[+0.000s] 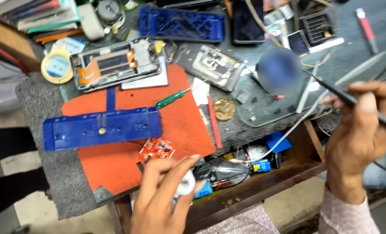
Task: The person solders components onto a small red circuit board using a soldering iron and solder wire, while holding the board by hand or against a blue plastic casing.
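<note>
The left hand (162,195), low in the frame, pinches a small white spool-like object (186,184) between thumb and fingertips, just off the near edge of the tabletop (41,182). The right hand (359,138), raised at the right, is closed around a thin dark tool (331,90), its tip pointing up and left. Both hands are lifted clear of the work, so this looks like a pause to ready tool and material; bringing them together would call for a steady, close approach. Beyond the left hand lies a small red circuit board (157,149) on an orange mat (175,125), beside a blue plastic holder (102,128), a green screwdriver (170,99) and an opened phone (115,65).
</note>
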